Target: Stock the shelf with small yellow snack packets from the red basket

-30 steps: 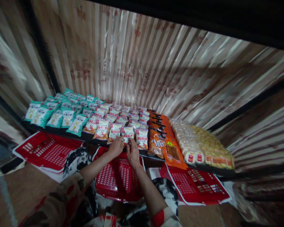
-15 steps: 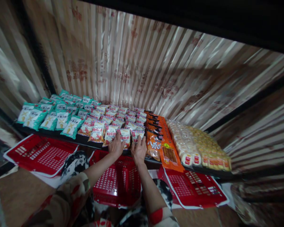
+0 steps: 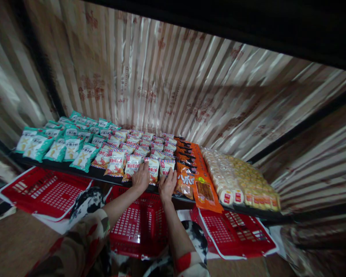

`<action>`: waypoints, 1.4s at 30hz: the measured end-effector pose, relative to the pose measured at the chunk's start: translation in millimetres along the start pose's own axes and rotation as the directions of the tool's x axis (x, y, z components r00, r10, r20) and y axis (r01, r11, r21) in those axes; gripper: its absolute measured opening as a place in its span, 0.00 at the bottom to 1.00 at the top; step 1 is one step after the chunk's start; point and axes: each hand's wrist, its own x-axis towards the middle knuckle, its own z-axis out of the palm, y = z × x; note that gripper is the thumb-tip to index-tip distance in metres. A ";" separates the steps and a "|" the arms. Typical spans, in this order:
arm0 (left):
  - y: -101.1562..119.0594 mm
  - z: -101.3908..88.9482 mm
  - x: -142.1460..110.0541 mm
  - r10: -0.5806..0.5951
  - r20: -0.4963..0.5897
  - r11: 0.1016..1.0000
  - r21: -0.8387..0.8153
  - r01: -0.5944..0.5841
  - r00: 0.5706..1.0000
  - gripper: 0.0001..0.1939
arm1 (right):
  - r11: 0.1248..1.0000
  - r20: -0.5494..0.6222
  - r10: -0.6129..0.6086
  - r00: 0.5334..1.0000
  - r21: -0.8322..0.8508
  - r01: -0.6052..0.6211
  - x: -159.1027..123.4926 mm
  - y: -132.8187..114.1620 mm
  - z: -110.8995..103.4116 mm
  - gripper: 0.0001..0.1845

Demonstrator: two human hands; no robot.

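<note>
White and orange snack bags with striped top edges stand in rows on a black shelf. My left hand rests with fingers stretched out at the front row, between one snack bag and the bag to its right. Against the lower front of the row's rightmost bag lies my right hand, its fingers extended and apart. Both hands touch the bags without closing around them, and my fingers cover parts of the prints.
Teal snack bags fill the shelf's left end. To the right are orange packets, then white round packs and yellow ones. Below sit red baskets. A striped sheet hangs behind.
My hands were close together at one front bag; they have since spread apart, the right one moving over to the rightmost bag. The view has shifted slightly, so the shelf appears farther left and lower.
</note>
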 end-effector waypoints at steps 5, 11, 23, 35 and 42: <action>-4.9 3.9 -3.4 0.059 -0.003 0.998 -0.014 -0.059 0.998 0.29 | 1.000 0.017 -0.014 1.000 -0.022 0.015 -7.6 -1.4 0.0 0.30; -11.1 12.0 -10.1 0.095 -0.006 0.995 -0.002 -0.095 0.995 0.30 | 0.991 0.049 0.017 0.999 -0.132 -0.010 -8.0 -11.8 -8.7 0.29; -33.4 31.3 -26.2 0.228 -0.127 0.963 -0.119 -0.243 0.965 0.27 | 0.977 0.043 -0.109 0.993 -0.181 0.115 -23.0 -15.0 -10.6 0.29; -67.9 19.3 -51.7 0.283 -0.337 0.959 0.122 -0.257 0.898 0.23 | 0.916 0.160 -0.128 0.979 -0.358 0.179 -28.2 -19.8 -8.8 0.27; -81.3 35.4 -44.2 0.312 -0.287 0.949 0.130 -0.286 0.906 0.26 | 0.918 0.128 -0.152 0.980 -0.350 0.188 -29.7 -19.8 -5.1 0.26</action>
